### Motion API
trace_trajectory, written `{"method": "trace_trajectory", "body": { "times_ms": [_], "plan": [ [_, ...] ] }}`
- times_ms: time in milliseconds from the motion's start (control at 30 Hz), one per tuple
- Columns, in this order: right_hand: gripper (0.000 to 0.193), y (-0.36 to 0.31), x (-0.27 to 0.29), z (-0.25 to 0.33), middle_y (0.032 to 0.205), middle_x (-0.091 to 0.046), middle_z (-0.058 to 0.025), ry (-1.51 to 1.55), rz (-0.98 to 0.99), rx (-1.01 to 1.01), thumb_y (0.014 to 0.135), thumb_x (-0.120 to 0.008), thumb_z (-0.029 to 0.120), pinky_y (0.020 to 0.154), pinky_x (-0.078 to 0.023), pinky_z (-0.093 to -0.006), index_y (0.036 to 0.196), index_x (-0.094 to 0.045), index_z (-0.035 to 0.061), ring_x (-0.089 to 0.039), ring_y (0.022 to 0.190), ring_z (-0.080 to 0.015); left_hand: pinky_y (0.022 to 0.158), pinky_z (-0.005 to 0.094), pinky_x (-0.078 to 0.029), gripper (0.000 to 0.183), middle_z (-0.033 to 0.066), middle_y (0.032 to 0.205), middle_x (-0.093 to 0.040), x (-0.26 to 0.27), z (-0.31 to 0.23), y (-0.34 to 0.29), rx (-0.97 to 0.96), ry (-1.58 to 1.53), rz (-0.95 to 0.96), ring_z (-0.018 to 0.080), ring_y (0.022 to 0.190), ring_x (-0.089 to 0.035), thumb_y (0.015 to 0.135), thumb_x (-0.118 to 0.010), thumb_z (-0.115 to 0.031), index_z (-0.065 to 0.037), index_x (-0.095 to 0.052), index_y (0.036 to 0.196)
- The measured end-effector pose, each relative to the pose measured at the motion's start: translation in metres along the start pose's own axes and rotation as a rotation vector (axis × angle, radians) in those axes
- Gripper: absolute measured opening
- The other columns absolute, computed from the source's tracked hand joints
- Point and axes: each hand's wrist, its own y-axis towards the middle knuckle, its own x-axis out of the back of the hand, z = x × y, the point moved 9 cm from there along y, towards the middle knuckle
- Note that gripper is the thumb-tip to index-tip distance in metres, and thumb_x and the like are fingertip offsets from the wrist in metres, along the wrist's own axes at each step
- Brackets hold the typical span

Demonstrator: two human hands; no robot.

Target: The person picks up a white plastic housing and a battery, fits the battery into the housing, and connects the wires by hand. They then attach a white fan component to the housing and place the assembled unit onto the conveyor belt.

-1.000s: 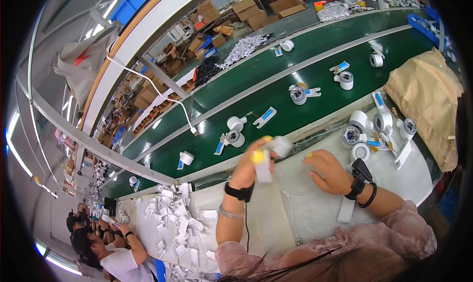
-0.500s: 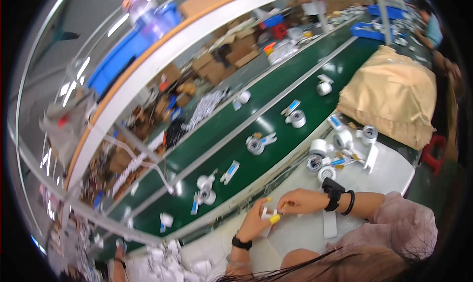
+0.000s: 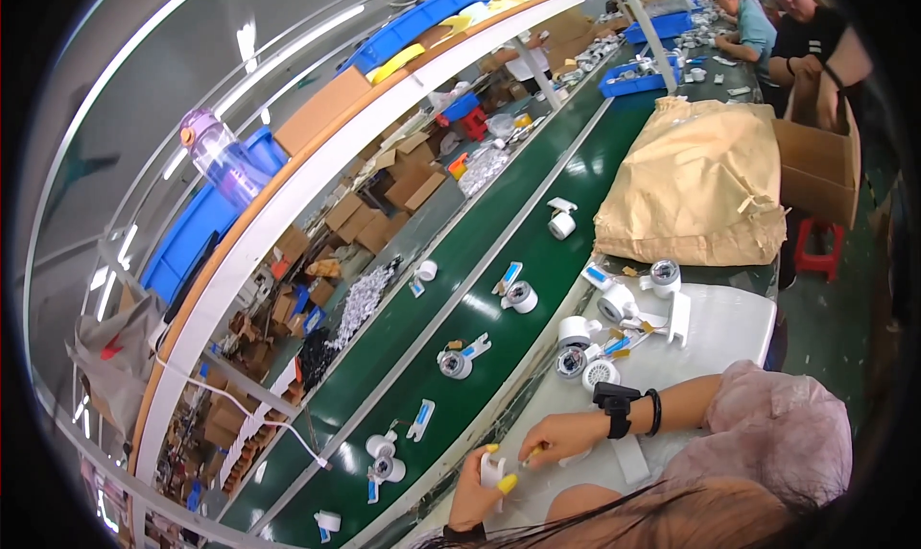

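My left hand (image 3: 472, 493), with yellow covers on its thumb and a fingertip, grips a small white plastic part (image 3: 492, 472) upright between them. Just to its right, apart from that part, my right hand (image 3: 568, 436) has its fingers pinched together; what they hold, if anything, is too small to make out. Beyond my right hand, a cluster of white round housings (image 3: 600, 374) lies on the pale work surface (image 3: 724, 319), with flat white pieces and blue-marked strips among them. A flat white strip (image 3: 630, 460) rests beneath my right wrist.
A green conveyor belt (image 3: 547, 295) with several white housings runs along the left. At the far right of the surface lies a tan sack (image 3: 696, 184). Beyond it a person holds an open cardboard box (image 3: 815, 160); a red stool (image 3: 818, 247) stands below. A shelf (image 3: 317, 155) stretches overhead.
The view has swung, so the scene sits further left and the box and people at right now show. My hands have drawn apart; the white part remains in the left hand.
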Motion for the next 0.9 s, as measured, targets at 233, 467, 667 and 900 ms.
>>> {"method": "trace_trajectory", "body": {
  "times_ms": [233, 467, 667, 900],
  "plan": [
    [0.024, -0.001, 0.003, 0.018, 0.077, -0.067, -0.0102, -0.019, -0.044, -0.011, 0.085, -0.064, 0.027, 0.063, -0.049, -0.0337, 0.09, -0.067, 0.0038, -0.064, 0.069, -0.0245, 0.071, 0.0268, -0.047, 0.055, 0.0047, 0.097, -0.055, -0.004, 0.013, 0.004, -0.039, 0.232, -0.073, 0.0146, 0.082, -0.054, 0.074, -0.074, -0.006, -0.005, -0.049, 0.123],
    [0.022, -0.004, 0.02, 0.011, 0.075, -0.067, -0.01, -0.004, -0.223, -0.073, 0.083, -0.065, 0.028, 0.061, -0.048, -0.036, 0.086, -0.066, 0.0065, -0.064, 0.069, -0.0271, 0.056, 0.0259, -0.048, 0.045, 0.007, 0.092, -0.057, -0.012, 0.035, 0.005, 0.059, -0.133, -0.069, 0.0136, 0.066, -0.054, 0.095, -0.05, -0.013, -0.003, -0.039, 0.137],
    [0.021, -0.005, 0.022, 0.019, 0.07, -0.065, -0.0093, -0.146, -0.259, -0.007, 0.085, -0.064, 0.029, 0.058, -0.046, -0.0388, 0.087, -0.066, 0.0084, -0.063, 0.066, -0.0307, 0.051, 0.0283, -0.049, 0.038, 0.0117, 0.085, -0.061, -0.026, 0.004, 0.002, 0.041, -0.06, -0.049, 0.0171, 0.061, -0.06, 0.102, -0.035, -0.022, -0.003, -0.04, 0.134],
    [0.018, -0.006, 0.029, 0.026, 0.072, -0.066, -0.0096, -0.21, -0.358, 0.079, 0.085, -0.064, 0.026, 0.058, -0.047, -0.04, 0.086, -0.065, 0.0086, -0.063, 0.066, -0.0319, 0.057, 0.0305, -0.054, 0.037, 0.0139, 0.081, -0.063, -0.036, 0.008, 0.004, 0.131, -0.485, -0.152, 0.0204, 0.059, -0.063, 0.102, -0.039, -0.029, -0.001, -0.048, 0.124]
  ]
}}
